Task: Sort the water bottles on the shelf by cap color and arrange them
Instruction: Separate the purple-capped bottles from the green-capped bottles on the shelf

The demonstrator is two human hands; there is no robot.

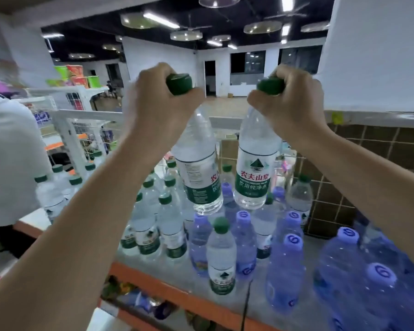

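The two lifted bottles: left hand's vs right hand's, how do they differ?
The left-hand bottle hangs tilted, base swung right, its label turned partly away; the right-hand bottle hangs nearer upright, label facing the camera. Shared: green caps, green-and-white labels, clear bodies, each gripped at the neck by the left hand or right hand, above the shelf.

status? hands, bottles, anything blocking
Left hand and right hand: each has a grip on a green-cap bottle, both aloft. Green-cap bottle stands among purple-cap bottles. Nothing blocking.
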